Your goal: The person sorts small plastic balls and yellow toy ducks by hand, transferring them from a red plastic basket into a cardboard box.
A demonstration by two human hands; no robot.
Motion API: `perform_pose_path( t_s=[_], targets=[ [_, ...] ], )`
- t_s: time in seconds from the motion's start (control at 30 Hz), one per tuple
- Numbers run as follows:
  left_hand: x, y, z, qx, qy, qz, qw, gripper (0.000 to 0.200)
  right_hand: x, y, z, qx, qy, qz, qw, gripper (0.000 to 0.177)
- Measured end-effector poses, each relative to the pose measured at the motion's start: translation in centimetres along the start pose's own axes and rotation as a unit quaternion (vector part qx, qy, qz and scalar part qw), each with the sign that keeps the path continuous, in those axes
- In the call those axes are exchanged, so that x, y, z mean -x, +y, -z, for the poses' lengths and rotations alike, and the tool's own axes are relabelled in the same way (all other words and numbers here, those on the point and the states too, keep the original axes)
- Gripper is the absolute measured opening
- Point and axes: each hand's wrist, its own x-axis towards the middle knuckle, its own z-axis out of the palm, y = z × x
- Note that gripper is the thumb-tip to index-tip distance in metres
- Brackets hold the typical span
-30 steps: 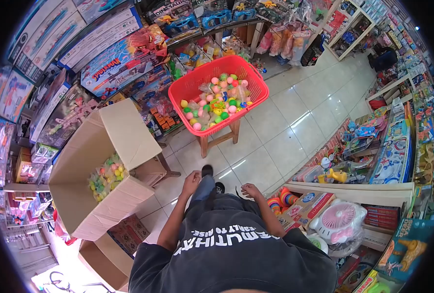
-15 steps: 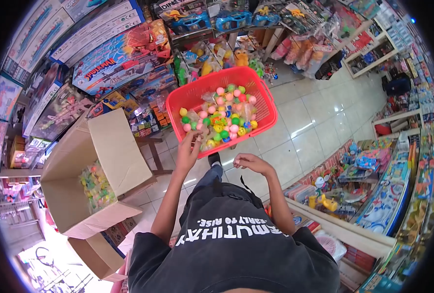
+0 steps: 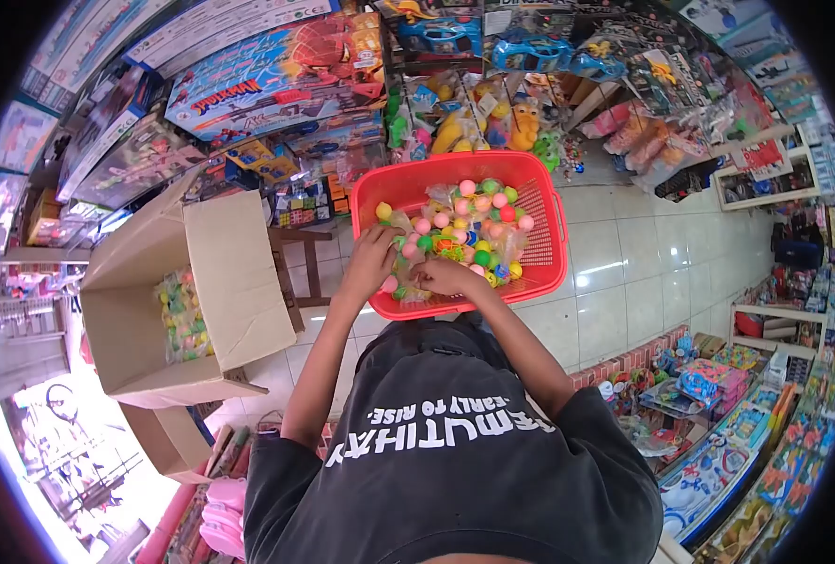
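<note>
Wears a black cloth T-shirt (image 3: 445,479) with white printed lettering (image 3: 441,428), at six o'clock. Reaches with both bare arms toward twelve o'clock, into a red rectangular plastic basket (image 3: 455,167) with perforated walls. Holds the right hand (image 3: 447,278) inside the near rim, at the basket's six o'clock, fingers curled toward the left, tips hidden; cannot tell whether pinching anything. Lays the left hand (image 3: 372,259) at the basket's eight o'clock, fingers bent and close together beside crinkled clear plastic packaging (image 3: 412,275); cannot tell whether gripping it. Has a heap of small round pink, green and yellow balls (image 3: 482,258) around and beyond the hands, within the basket. At ten o'clock, an open tan cardboard box (image 3: 234,273) containing colourful bagged balls (image 3: 184,320). Toward two o'clock, glossy pale floor tiles (image 3: 605,282). At three o'clock, colourful plastic-wrapped toys (image 3: 709,383). Farther, at eleven o'clock, a blue-and-red printed toy carton (image 3: 276,80); at twelve, bagged yellow toys (image 3: 525,125) just past the basket.
</note>
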Motion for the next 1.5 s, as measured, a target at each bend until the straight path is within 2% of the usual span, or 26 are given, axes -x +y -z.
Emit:
perform_pose_path(
  t_s=[0.03,0.1,0.23,0.3,0.33,0.4,0.53,0.6,0.7,0.77,0.83,0.87,0.93,1.0,1.03,1.1,1.13,1.17,1.2,1.23,1.27,1.33,1.4,1.43,1.5],
  targets=[
    [0.1,-0.3,-0.2,0.000,0.003,0.006,1.000,0.026,-0.9,0.4,-0.7,0.000,-0.006,0.003,1.000,0.035],
    [0.5,-0.9,-0.6,-0.055,0.040,-0.100,0.993,0.023,-1.9,0.8,-1.6,-0.023,-0.020,0.031,0.999,0.046],
    [1.0,-0.6,-0.6,-0.081,0.074,-0.093,0.990,0.021,-3.3,0.1,-1.6,0.012,-0.076,0.018,0.997,0.053],
    [1.1,-0.6,-0.5,-0.069,0.076,-0.089,0.991,0.020,-3.7,-0.2,-2.0,0.061,-0.022,0.019,0.998,0.069],
    [1.1,-0.6,-0.5,-0.070,0.081,-0.085,0.991,0.020,-3.9,-0.3,-2.5,0.064,-0.027,0.022,0.997,0.069],
    [0.9,-0.6,-0.2,-0.080,0.088,-0.086,0.989,0.019,-4.7,-0.4,-3.5,0.091,0.027,-0.032,0.995,0.060],
    [0.6,-0.6,0.0,-0.075,0.089,-0.082,0.990,0.020,-4.9,-0.1,-3.7,0.089,0.038,-0.019,0.995,0.063],
    [0.7,-1.0,0.1,-0.066,0.083,-0.067,0.992,0.029,-4.5,-0.1,-3.0,0.007,0.043,0.011,0.999,0.066],
    [1.0,0.2,0.4,-0.059,0.119,-0.034,0.991,0.032,-2.5,-0.7,-0.8,-0.019,0.045,0.018,0.999,0.067],
    [1.2,0.3,0.1,-0.071,0.125,-0.033,0.989,0.033,-2.1,1.9,-0.9,-0.028,0.060,0.026,0.997,0.068],
    [1.3,0.6,-0.2,-0.083,0.130,-0.034,0.987,0.035,-0.5,1.7,1.3,-0.119,-0.007,0.003,0.993,0.064],
    [1.3,0.9,-0.2,-0.075,0.120,-0.038,0.989,0.035,0.3,1.5,2.3,-0.169,-0.033,-0.013,0.985,0.053],
    [1.4,1.2,-0.5,-0.068,0.110,-0.044,0.991,0.035,1.3,1.5,3.7,-0.206,-0.039,-0.032,0.977,0.052],
    [1.2,1.3,-1.3,0.108,0.089,0.008,0.990,0.037,2.4,0.5,5.6,-0.252,-0.065,-0.078,0.962,0.052],
    [0.9,1.2,-1.6,0.108,0.088,0.006,0.990,0.037,2.3,1.3,5.8,-0.251,-0.063,-0.078,0.963,0.052],
    [0.6,1.0,-2.0,0.216,0.040,0.044,0.974,0.043,1.9,3.0,5.7,-0.293,-0.015,0.001,0.956,0.044],
    [0.5,1.0,-2.0,0.216,0.040,0.042,0.975,0.043,2.6,1.4,6.7,-0.285,0.009,-0.059,0.957,0.044],
    [0.4,1.1,-2.1,0.263,-0.014,0.062,0.963,0.046,2.9,0.2,7.3,-0.284,0.011,-0.059,0.957,0.044],
    [0.3,1.2,-2.1,0.309,-0.069,0.080,0.945,0.048,3.1,-0.9,7.8,-0.364,0.028,-0.110,0.924,0.045],
    [0.2,1.4,-2.1,0.309,-0.068,0.078,0.945,0.048,3.1,-1.3,8.1,-0.440,0.045,-0.161,0.882,0.046],
    [0.2,1.7,-2.3,0.281,-0.060,0.045,0.957,0.049,3.0,-0.9,7.9,-0.439,0.046,-0.160,0.883,0.046],
    [0.1,1.9,-2.5,0.253,-0.051,0.015,0.966,0.050,2.6,-0.5,7.4,-0.470,0.047,-0.093,0.876,0.046],
    [-0.2,1.3,-2.9,0.261,0.043,0.082,0.961,0.051,2.5,-1.1,7.5,-0.445,0.052,-0.071,0.891,0.045],
    [-0.3,0.9,-3.1,0.261,0.047,0.083,0.961,0.051,2.4,-1.6,7.6,-0.421,0.060,-0.050,0.904,0.043],
    [-0.5,0.2,-3.2,0.377,0.122,0.184,0.900,0.049,1.9,-1.6,7.8,-0.416,0.049,-0.029,0.908,0.042]
  ],
)
